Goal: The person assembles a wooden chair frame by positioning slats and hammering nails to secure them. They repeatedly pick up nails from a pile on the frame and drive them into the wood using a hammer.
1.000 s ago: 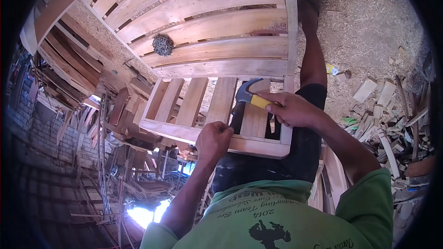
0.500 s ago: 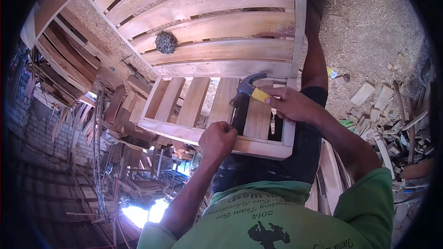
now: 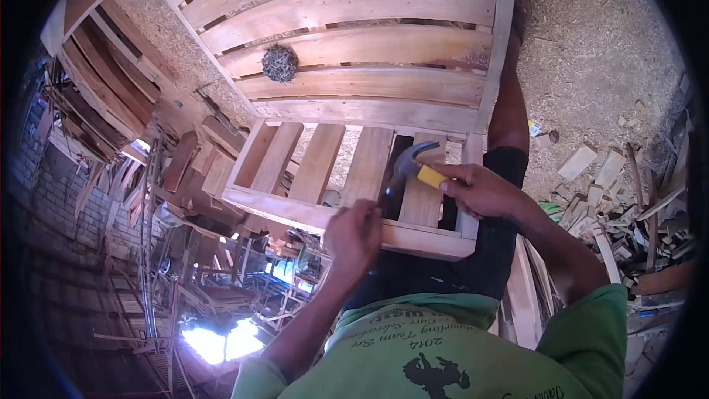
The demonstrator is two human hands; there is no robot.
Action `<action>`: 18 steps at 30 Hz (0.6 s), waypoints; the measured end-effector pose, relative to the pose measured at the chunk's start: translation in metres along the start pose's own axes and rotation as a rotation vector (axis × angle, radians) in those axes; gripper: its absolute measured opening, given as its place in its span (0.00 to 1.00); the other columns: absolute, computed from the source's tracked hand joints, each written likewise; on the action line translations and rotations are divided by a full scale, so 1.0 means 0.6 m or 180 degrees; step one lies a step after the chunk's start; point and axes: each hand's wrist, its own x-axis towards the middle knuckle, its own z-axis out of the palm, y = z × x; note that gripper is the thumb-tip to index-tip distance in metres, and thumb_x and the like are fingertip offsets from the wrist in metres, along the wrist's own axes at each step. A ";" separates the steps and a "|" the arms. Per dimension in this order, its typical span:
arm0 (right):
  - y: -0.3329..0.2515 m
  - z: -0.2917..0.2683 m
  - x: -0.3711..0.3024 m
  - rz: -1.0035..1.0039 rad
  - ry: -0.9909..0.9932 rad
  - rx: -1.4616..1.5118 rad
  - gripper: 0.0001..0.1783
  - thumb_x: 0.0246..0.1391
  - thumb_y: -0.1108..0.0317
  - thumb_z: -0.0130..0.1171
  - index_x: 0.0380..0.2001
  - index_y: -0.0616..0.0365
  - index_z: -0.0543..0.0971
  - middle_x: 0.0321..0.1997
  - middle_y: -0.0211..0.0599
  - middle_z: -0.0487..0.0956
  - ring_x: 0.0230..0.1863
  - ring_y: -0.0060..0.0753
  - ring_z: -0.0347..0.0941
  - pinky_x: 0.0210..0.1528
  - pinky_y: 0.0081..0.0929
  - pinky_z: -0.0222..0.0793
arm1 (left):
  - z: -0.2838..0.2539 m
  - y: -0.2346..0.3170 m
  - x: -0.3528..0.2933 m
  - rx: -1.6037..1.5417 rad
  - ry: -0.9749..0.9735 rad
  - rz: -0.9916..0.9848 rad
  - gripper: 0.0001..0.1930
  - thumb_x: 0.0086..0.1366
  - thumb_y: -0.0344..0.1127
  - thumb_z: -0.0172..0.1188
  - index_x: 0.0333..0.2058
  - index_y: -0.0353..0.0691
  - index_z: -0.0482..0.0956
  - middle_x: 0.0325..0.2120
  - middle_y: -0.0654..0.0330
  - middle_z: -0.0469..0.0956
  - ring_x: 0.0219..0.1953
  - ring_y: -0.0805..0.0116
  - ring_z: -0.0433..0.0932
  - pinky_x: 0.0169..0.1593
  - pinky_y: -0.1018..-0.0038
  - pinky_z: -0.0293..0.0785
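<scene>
A claw hammer [image 3: 405, 165] with a yellow grip is held by my right hand [image 3: 484, 191], fingers wrapped round the handle. Its metal head hangs over the slatted end panel of a wooden frame [image 3: 436, 243], close to my left hand. My left hand [image 3: 354, 230] is closed in a pinch at the panel's near rail; whatever lies between its fingertips is too small or hidden to name. Pale slats [image 3: 317, 162] run across the panel, with gaps between them. The panel rests over my lap and joins a larger slatted section [image 3: 413, 47] beyond.
A round heap of nails [image 3: 280, 63] sits on the larger section's slats. Wood offcuts [image 3: 591, 177] and sawdust cover the ground at right. Stacked boards [image 3: 111, 81] and loose lumber stand at left, before a block wall [image 3: 77, 210].
The hammer head has come down and nearer to my left hand, with the right hand turning along with it. My left hand stays at the near rail. The whole view has shifted slightly.
</scene>
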 end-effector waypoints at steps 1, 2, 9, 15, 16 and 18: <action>0.002 -0.002 -0.003 -0.0042 0.0087 0.0119 0.30 0.78 0.58 0.56 0.79 0.38 0.70 0.23 0.29 0.75 0.22 0.21 0.72 0.28 0.30 0.74 | -0.001 -0.029 -0.018 -0.0099 0.0284 0.0460 0.11 0.69 0.42 0.67 0.44 0.45 0.91 0.46 0.51 0.88 0.53 0.49 0.84 0.60 0.56 0.75; 0.004 -0.004 -0.007 -0.0089 0.0152 0.0253 0.31 0.78 0.58 0.57 0.80 0.38 0.69 0.24 0.29 0.76 0.22 0.21 0.73 0.29 0.31 0.75 | -0.010 -0.059 -0.041 0.0122 0.0483 0.0841 0.13 0.70 0.40 0.69 0.51 0.46 0.89 0.54 0.54 0.82 0.57 0.52 0.79 0.63 0.55 0.71; -0.047 0.010 -0.061 -0.1767 0.1515 -0.1279 0.35 0.72 0.66 0.61 0.79 0.39 0.69 0.35 0.56 0.85 0.33 0.58 0.85 0.40 0.45 0.80 | -0.077 -0.262 -0.028 0.1340 0.0492 0.1672 0.41 0.71 0.68 0.59 0.72 0.44 0.74 0.70 0.50 0.75 0.73 0.45 0.70 0.77 0.44 0.56; -0.146 0.106 -0.064 -0.2230 0.1967 -0.1642 0.38 0.71 0.66 0.63 0.80 0.36 0.66 0.38 0.54 0.86 0.33 0.58 0.85 0.39 0.48 0.81 | -0.089 -0.393 0.013 0.1694 0.0813 0.1827 0.52 0.62 0.72 0.69 0.71 0.38 0.69 0.71 0.40 0.69 0.74 0.37 0.67 0.77 0.36 0.57; -0.160 0.126 -0.059 -0.2196 0.2002 -0.1625 0.37 0.71 0.68 0.62 0.80 0.39 0.67 0.41 0.55 0.87 0.37 0.58 0.86 0.42 0.45 0.81 | -0.076 -0.410 0.022 0.1603 0.1003 0.1958 0.51 0.61 0.71 0.70 0.71 0.38 0.68 0.70 0.40 0.70 0.73 0.36 0.67 0.76 0.35 0.57; -0.189 0.169 -0.054 -0.2088 0.2069 -0.1657 0.37 0.70 0.73 0.61 0.79 0.43 0.69 0.48 0.59 0.88 0.44 0.56 0.89 0.49 0.38 0.82 | -0.045 -0.436 0.041 0.1350 0.1394 0.2213 0.51 0.61 0.69 0.71 0.69 0.36 0.67 0.69 0.40 0.70 0.71 0.34 0.68 0.75 0.34 0.58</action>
